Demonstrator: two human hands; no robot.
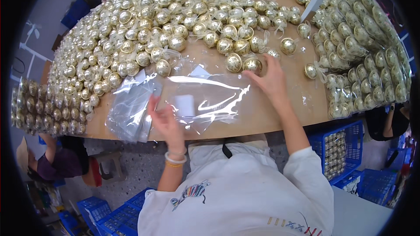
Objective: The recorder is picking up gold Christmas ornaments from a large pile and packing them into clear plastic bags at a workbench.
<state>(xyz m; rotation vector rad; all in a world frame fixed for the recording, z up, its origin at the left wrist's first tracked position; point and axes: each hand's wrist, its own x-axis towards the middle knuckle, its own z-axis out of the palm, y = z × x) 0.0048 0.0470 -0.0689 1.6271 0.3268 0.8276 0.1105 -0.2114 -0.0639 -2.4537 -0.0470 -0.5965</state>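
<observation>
My right hand [272, 80] reaches to the near edge of the pile, its thumb and fingers curved around a shiny gold ball ornament [252, 65] with dark markings. Just left of that one, another gold ball ornament [233, 62] rests on the table. My left hand [164, 117] is smeared by motion above the table, between a stack of clear plastic bags [129, 109] and a flat clear plastic package [214, 100]. A small white slip [184, 105] lies in or under this package; I cannot tell which.
Loose gold ball ornaments [144, 30] with pale ribbons cover most of the brown-topped table [302, 100]. Packed clear boxes of balls [367, 78] are stacked right, more packed boxes [48, 109] left. A blue crate [350, 148] stands below the right edge. Other people are around the table.
</observation>
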